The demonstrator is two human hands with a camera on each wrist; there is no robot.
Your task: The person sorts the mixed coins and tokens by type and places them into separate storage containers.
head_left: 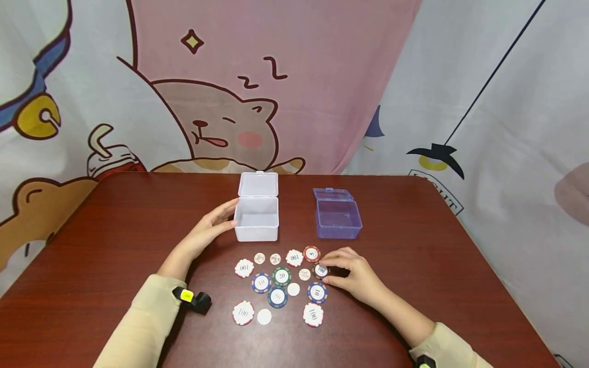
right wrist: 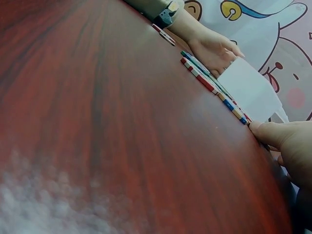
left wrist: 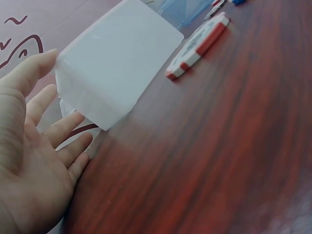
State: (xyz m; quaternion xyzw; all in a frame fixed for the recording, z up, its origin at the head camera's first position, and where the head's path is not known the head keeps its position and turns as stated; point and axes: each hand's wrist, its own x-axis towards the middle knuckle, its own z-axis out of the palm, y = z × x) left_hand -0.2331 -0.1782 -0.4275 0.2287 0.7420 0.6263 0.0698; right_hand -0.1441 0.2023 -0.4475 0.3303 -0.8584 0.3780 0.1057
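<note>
My left hand (head_left: 209,230) rests its relaxed fingertips and thumb against the left side of a white plastic box (head_left: 256,233), whose lid stands up at the back. In the left wrist view the box's smooth wall (left wrist: 117,53) fills the space beside the fingertips. With thumb and fingertips on its two edges, my right hand (head_left: 352,273) pinches a black poker chip (head_left: 321,270) marked 100, low at the tabletop. A red chip (head_left: 312,254) marked 5 and a blue chip (head_left: 317,293) marked 10 lie right beside that hand. The right wrist view hides the pinched chip behind the thumb.
A blue-purple see-through box (head_left: 339,232) with its lid up stands right of the white one. Several chips, such as a green one (head_left: 281,276), lie flat among copper coins (head_left: 304,275) and white discs (head_left: 264,317) on the brown table (head_left: 414,245). A printed curtain (head_left: 322,76) hangs behind.
</note>
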